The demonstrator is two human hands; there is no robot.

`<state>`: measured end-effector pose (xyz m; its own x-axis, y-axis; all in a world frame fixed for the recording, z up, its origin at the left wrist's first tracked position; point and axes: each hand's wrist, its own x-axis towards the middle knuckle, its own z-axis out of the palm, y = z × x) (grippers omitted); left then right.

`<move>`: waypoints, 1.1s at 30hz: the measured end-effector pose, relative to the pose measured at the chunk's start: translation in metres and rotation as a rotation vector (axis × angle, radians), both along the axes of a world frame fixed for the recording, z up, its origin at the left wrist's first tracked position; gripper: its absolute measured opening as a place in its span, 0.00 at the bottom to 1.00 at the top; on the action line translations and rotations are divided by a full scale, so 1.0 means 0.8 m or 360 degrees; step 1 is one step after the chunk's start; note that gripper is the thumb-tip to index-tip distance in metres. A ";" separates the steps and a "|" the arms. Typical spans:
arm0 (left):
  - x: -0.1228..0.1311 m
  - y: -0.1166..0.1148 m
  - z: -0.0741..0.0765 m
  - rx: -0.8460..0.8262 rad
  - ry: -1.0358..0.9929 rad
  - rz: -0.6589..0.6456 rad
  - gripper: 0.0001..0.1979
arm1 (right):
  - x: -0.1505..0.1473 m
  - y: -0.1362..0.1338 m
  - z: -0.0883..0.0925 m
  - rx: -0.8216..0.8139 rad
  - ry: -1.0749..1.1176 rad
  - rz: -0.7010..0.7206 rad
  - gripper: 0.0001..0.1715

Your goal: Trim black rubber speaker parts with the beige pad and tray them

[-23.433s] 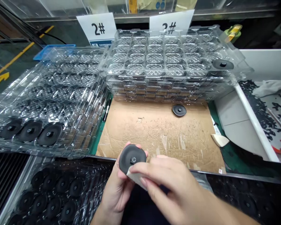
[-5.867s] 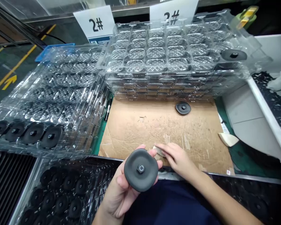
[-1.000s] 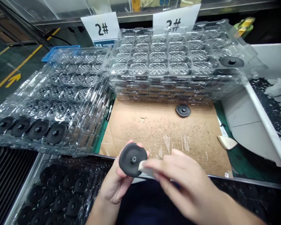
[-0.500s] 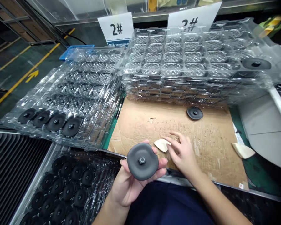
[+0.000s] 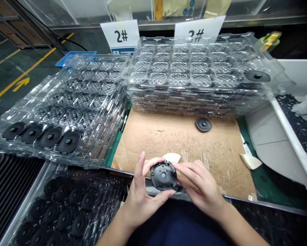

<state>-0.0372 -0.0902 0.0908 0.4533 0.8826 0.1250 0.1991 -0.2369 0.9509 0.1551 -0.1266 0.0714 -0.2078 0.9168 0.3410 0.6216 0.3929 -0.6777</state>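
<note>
A round black disc part (image 5: 163, 175) is held between both of my hands above the near edge of the cardboard sheet (image 5: 184, 143). Its ribbed underside with a small centre hub faces up. My left hand (image 5: 142, 198) grips its left and lower rim, index finger raised. My right hand (image 5: 198, 184) pinches its right rim with the fingertips. A small white wedge-shaped piece (image 5: 172, 158) lies on the cardboard just behind the disc, untouched.
Another black disc (image 5: 203, 124) lies on the cardboard. Stacked clear blister trays (image 5: 194, 85) stand behind, one holding a disc (image 5: 257, 76). A left tray (image 5: 66, 112) holds several discs (image 5: 68, 141). A lower bin (image 5: 66, 212) is full of discs. A second white wedge (image 5: 250, 161) lies right.
The disc has been flipped from its smooth face to its ribbed underside. My right hand left the white wedge on the cardboard and came onto the disc's right rim.
</note>
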 end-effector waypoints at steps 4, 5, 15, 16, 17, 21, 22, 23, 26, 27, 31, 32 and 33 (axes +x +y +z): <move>-0.002 0.001 0.003 -0.0272 -0.0092 0.0060 0.51 | 0.006 0.014 0.014 0.0056 -0.0105 0.0225 0.18; -0.002 0.002 0.003 -0.0435 -0.0117 0.0074 0.45 | 0.004 0.016 0.016 0.0056 -0.0051 0.0240 0.15; 0.003 0.028 0.015 -0.0829 -0.0016 0.0229 0.11 | 0.014 0.080 -0.013 0.0021 0.0381 0.0102 0.33; 0.005 0.031 0.019 -0.0765 0.0019 0.0260 0.09 | 0.022 0.097 -0.022 0.0027 0.0362 0.0061 0.31; 0.007 0.035 0.022 -0.0695 0.0060 0.0289 0.08 | 0.030 0.113 -0.032 0.0024 0.0340 0.0018 0.28; 0.017 0.062 0.028 -0.0422 0.0226 0.0313 0.07 | 0.050 0.157 -0.074 -0.0061 0.0257 -0.0049 0.21; 0.022 0.072 0.030 -0.0341 0.0256 0.0308 0.07 | 0.051 0.162 -0.083 -0.0099 0.0243 -0.0057 0.20; 0.028 0.085 0.033 -0.0254 0.0278 0.0306 0.06 | 0.051 0.165 -0.092 -0.0142 0.0229 -0.0069 0.19; 0.065 0.130 0.055 0.0008 0.0307 0.0281 0.06 | 0.049 0.169 -0.106 -0.0275 0.0182 -0.0113 0.17; 0.084 0.147 0.066 0.0083 0.0310 0.0252 0.06 | 0.049 0.169 -0.108 -0.0316 0.0160 -0.0125 0.17; 0.188 0.215 0.110 0.0451 0.0296 0.0095 0.07 | 0.049 0.171 -0.106 -0.0420 0.0053 -0.0103 0.17; 0.217 0.232 0.118 0.0714 0.0374 0.0085 0.08 | 0.048 0.170 -0.105 -0.0431 0.0026 -0.0098 0.17; 0.244 0.248 0.123 0.0935 0.0551 0.0060 0.09 | 0.048 0.170 -0.104 -0.0437 0.0001 -0.0097 0.18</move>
